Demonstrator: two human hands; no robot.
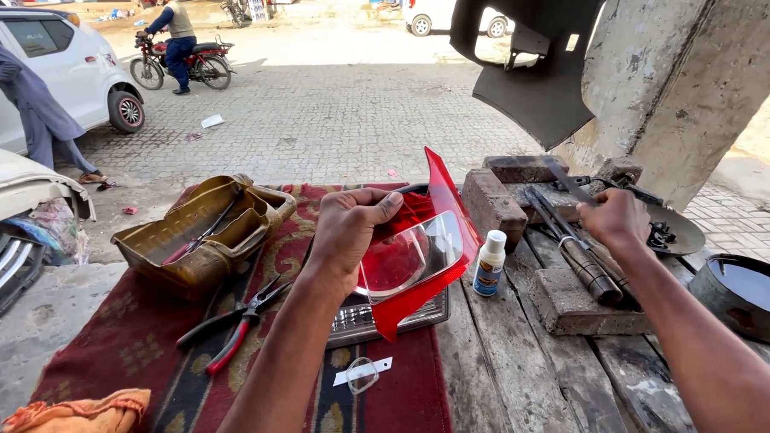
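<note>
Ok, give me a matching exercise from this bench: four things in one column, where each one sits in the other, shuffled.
Things:
1. red tail-light lens
2. pliers
3. small white bottle
4. orange cloth

Places:
A. near left corner of the rug
B. upright on the planks, right of the lens
C. held up in the left hand
D. flat on the rug, beside the brown tray

Pairs: 1-C, 2-D, 3-B, 4-A
</note>
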